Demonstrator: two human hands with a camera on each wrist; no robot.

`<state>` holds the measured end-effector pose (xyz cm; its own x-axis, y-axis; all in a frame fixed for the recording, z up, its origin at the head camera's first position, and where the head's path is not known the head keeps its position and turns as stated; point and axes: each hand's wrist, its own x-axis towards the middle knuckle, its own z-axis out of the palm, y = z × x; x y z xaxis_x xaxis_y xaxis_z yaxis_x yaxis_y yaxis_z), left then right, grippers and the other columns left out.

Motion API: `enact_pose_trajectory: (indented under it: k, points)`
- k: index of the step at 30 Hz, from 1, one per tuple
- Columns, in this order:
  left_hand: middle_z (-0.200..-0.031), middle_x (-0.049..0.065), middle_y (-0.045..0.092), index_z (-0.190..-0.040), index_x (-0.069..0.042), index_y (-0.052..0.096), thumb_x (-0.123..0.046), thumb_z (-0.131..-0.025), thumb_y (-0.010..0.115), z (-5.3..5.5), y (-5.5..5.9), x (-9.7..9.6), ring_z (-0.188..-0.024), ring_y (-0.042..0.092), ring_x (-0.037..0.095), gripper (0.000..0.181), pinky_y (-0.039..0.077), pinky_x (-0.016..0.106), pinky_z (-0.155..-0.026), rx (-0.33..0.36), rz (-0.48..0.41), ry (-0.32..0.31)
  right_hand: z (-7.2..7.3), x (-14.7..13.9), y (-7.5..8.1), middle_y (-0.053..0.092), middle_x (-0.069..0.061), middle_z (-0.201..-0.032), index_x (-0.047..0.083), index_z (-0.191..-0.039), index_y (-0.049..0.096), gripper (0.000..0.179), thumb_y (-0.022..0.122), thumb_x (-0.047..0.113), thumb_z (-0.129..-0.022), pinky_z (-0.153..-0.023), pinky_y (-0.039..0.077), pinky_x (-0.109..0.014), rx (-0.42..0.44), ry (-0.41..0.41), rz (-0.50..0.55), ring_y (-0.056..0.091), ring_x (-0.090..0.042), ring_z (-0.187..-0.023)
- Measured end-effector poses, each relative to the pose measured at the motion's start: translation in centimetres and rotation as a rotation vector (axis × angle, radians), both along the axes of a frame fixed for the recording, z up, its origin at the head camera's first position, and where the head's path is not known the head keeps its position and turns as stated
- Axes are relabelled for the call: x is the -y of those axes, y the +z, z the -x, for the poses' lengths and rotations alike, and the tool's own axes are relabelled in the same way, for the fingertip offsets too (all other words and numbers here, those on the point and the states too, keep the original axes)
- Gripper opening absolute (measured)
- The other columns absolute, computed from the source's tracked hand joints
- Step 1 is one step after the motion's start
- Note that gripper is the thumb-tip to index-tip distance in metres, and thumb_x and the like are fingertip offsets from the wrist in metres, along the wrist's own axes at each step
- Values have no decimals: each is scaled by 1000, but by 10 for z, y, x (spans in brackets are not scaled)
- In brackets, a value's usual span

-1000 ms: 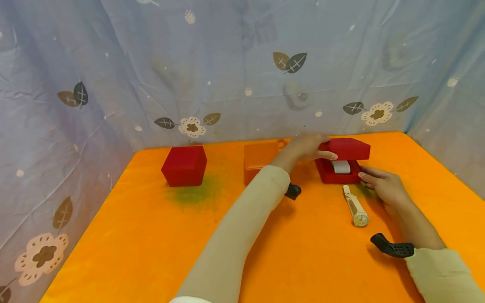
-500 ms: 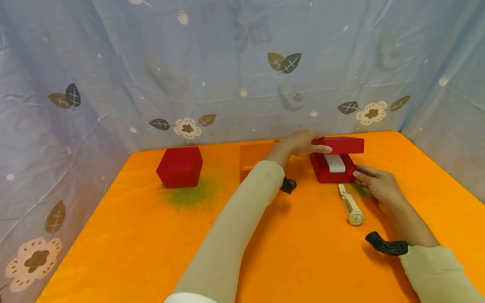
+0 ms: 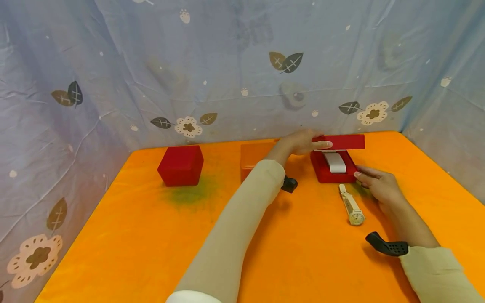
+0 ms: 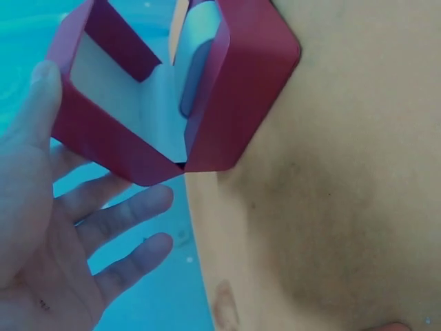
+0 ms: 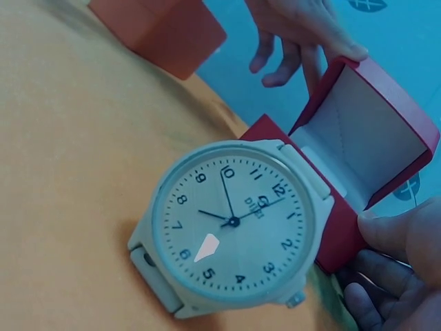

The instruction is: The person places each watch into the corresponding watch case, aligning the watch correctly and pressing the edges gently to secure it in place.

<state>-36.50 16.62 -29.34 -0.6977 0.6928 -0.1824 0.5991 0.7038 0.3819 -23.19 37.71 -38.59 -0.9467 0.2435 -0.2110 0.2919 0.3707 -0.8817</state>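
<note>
Toward the right rear of the table is a hinged red watch box with its lid (image 3: 348, 142) raised. A white cushion (image 3: 337, 163) sits in its red base (image 3: 326, 177). My left hand (image 3: 302, 142) pinches the lid's left side, the thumb (image 4: 43, 96) on one face and other fingers behind, as the left wrist view shows. At the base's right front corner, my right hand (image 3: 382, 185) holds on with thumb and fingers. In front of the box lies a white-strapped wristwatch (image 3: 351, 205), its round dial (image 5: 234, 224) large in the right wrist view.
A closed red box (image 3: 181, 166) stands at the left rear on the orange tabletop (image 3: 151, 244). Behind my left forearm is an orange box (image 3: 254, 155), partly hidden. A patterned curtain (image 3: 227, 75) hangs around the back and sides.
My left hand has swung the lid up and back, so more of the base and cushion shows. My right hand stays at the base's corner. The watch has not moved.
</note>
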Motion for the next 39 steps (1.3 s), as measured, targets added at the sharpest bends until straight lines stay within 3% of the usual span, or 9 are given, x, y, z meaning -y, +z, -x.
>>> enact_pose_trajectory:
  k: [4, 9, 12, 18, 22, 25, 30, 34, 39]
  points:
    - [-157, -11, 30, -154, -36, 21, -65, -94, 38, 2, -3, 0, -140, 34, 11, 69, 24, 27, -119, 19, -66, 39, 0, 0, 0, 50, -3, -129, 12, -150, 32, 66, 51, 47, -97, -73, 45, -11, -4, 8, -1, 47, -12, -98]
    - [-149, -5, 41, -153, -32, 25, -65, -95, 32, 3, -9, 1, -129, 44, 15, 67, 35, 29, -113, 76, -207, 136, -2, 0, 0, 53, 26, -94, 9, -149, 33, 67, 53, 44, -97, -73, 46, -10, -34, 28, 11, 49, -7, -92]
    - [-146, -3, 45, -152, -29, 29, -65, -96, 28, 3, -14, 1, -129, 45, 16, 67, 35, 31, -112, 78, -282, 192, -3, 1, 0, 54, 31, -86, 6, -149, 34, 67, 53, 43, -97, -73, 47, -10, -53, 38, 19, 51, -3, -88]
    - [-149, -2, 45, -152, -22, 32, -62, -99, 22, 3, -24, -2, -136, 44, 17, 67, 33, 31, -115, 31, -390, 255, -4, 4, 0, 52, 32, -88, 7, -149, 34, 67, 53, 44, -96, -74, 47, -9, -43, 43, 27, 50, -2, -90]
    - [-158, 1, 29, -156, -16, 15, -55, -101, 25, 1, -32, -3, -143, 34, 20, 68, 26, 32, -119, 65, -434, 245, -2, 5, 0, 53, 20, -107, 11, -150, 33, 68, 52, 47, -96, -76, 45, -9, -26, 39, 19, 48, -8, -98]
    - [-163, 1, 17, -157, -14, -1, -56, -101, 28, -2, -38, -4, -147, 27, 21, 75, 21, 33, -121, 117, -407, 248, -1, 5, 1, 51, 7, -123, 12, -151, 33, 68, 51, 49, -96, -77, 43, -10, -16, 33, 15, 46, -12, -104]
    - [-161, 0, 22, -156, -15, -5, -58, -98, 38, -7, -42, -5, -143, 34, 21, 84, 25, 32, -120, 170, -342, 273, -1, 5, 1, 50, 0, -128, 13, -151, 33, 67, 51, 48, -96, -77, 43, -11, -4, 23, 6, 45, -16, -106]
    - [-162, -3, 20, -156, -16, -5, -56, -95, 46, -13, -41, -6, -142, 34, 18, 89, 26, 30, -119, 189, -287, 277, -1, 4, 1, 43, -14, -145, 12, -151, 31, 68, 50, 48, -97, -76, 42, -11, -2, 19, 1, 45, -18, -109]
    - [-161, -5, 22, -156, -19, -8, -54, -95, 50, -19, -39, -7, -140, 35, 16, 91, 28, 28, -118, 209, -227, 234, -2, 1, -1, 35, -21, -151, 12, -151, 29, 69, 48, 50, -97, -76, 42, -10, -1, 12, -12, 44, -23, -113]
